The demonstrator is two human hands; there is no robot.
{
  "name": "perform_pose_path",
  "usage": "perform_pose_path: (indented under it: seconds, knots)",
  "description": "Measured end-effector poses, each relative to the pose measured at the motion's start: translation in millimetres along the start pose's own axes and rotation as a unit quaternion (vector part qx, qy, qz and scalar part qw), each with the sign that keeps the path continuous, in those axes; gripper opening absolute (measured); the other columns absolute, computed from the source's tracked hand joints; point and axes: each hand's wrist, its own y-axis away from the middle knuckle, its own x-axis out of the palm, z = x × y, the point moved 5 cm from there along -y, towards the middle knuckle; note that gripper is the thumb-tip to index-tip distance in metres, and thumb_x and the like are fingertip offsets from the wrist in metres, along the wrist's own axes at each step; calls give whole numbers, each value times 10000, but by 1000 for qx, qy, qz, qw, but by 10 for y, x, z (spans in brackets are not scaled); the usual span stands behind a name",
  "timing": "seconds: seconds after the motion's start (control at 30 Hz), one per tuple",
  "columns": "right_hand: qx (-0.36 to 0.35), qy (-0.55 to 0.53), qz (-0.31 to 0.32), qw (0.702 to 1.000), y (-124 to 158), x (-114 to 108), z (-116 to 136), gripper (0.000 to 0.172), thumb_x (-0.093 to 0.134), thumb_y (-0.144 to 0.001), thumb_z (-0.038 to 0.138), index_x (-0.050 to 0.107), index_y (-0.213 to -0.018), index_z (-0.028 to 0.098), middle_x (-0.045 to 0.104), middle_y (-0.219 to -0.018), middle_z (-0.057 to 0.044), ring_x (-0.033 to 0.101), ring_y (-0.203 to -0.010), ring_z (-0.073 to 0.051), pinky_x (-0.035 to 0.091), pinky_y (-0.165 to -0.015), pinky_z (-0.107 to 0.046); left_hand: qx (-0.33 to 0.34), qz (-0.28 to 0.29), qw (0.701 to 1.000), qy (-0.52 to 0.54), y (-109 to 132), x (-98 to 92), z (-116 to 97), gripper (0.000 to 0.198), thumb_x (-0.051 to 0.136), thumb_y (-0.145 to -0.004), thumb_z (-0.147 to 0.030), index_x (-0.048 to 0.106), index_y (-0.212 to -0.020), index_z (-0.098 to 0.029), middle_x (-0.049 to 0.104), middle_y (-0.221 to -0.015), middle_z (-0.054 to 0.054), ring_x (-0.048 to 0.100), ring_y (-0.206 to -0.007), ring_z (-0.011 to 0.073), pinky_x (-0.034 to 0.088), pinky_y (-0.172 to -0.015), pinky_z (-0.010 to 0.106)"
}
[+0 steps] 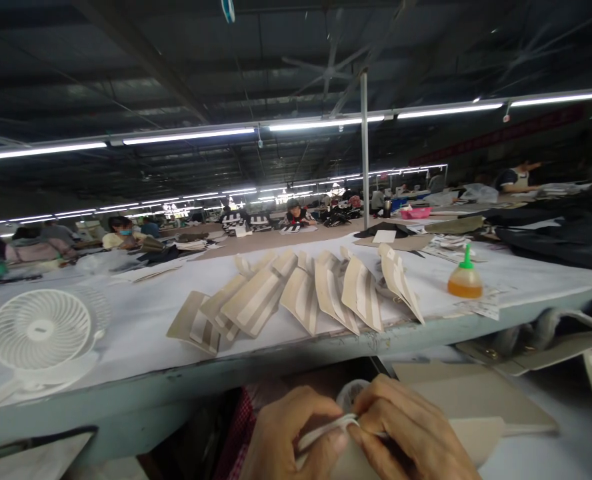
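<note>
At the bottom middle of the head view, my left hand (286, 433) pinches the edge of a beige fabric piece (329, 427) between thumb and fingers. My right hand (406, 427) grips the same edge just beside it, fingertips almost touching the left thumb. The edge looks folded or doubled, with a pale rim; most of the piece is hidden behind the hands. Past them, a row of several curved beige panels (256, 300) with white strips leans along the front of the white-covered table (141, 320).
A white fan (41, 330) stands at the left. On the right is a bottle of amber liquid (465, 280) with a green nozzle. Flat beige panels (476, 397) lie below the table edge (401, 340) at right. Other people work at tables farther back.
</note>
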Motion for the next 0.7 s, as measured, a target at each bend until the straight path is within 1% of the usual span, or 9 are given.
perform_pose_path:
  seconds: [0.1,0.23,0.33,0.43,0.53,0.6,0.7]
  knots:
    - [-27,19,-17,999,12,-1,16,256,443,-1044,165,555,-818,209,676,-772,-55,635,-666,-174,516,-600,-260,-29,24,999,-13,-23,8,27,127,667,-781,-234,775,-835,-195,729,-728,13,647,-653,143,430,-608,190]
    - [-49,26,-25,998,36,-19,46,250,449,-1037,143,561,-821,202,685,-757,-53,618,-634,-164,500,-582,-259,-28,46,998,-23,-27,54,33,202,636,-832,-298,805,-832,-188,709,-715,39,631,-665,160,431,-625,214]
    - [-51,63,-35,996,25,-36,68,281,450,-1047,190,607,-814,203,692,-744,-50,627,-626,-165,509,-590,-264,-30,38,999,-14,-13,86,47,254,609,-859,-323,828,-851,-195,691,-683,42,613,-639,160,432,-603,221]
    - [-38,98,-44,994,-6,-31,62,300,497,-1043,317,663,-812,221,692,-741,-47,652,-646,-177,522,-602,-267,-35,-11,999,-1,26,101,120,233,615,-865,-312,826,-850,-214,696,-679,33,606,-600,153,436,-564,217]
    - [-27,122,-47,991,-21,3,24,316,524,-1028,400,688,-816,233,691,-737,-42,666,-669,-184,525,-622,-268,-25,-75,996,-36,66,108,212,216,634,-866,-336,804,-788,-228,668,-642,21,571,-547,155,432,-520,229]
    - [-21,130,-38,991,-20,40,-14,320,517,-1030,411,699,-833,237,697,-740,-39,674,-685,-184,527,-640,-268,-14,-111,992,-59,69,117,248,232,631,-872,-342,774,-728,-229,643,-609,14,552,-522,155,424,-502,232]
    - [-6,118,-11,993,-26,105,-79,307,495,-1045,375,711,-870,243,715,-749,-32,693,-707,-179,532,-668,-262,20,-154,985,-78,42,142,239,292,590,-899,-321,725,-659,-226,635,-594,13,561,-523,156,412,-500,231]
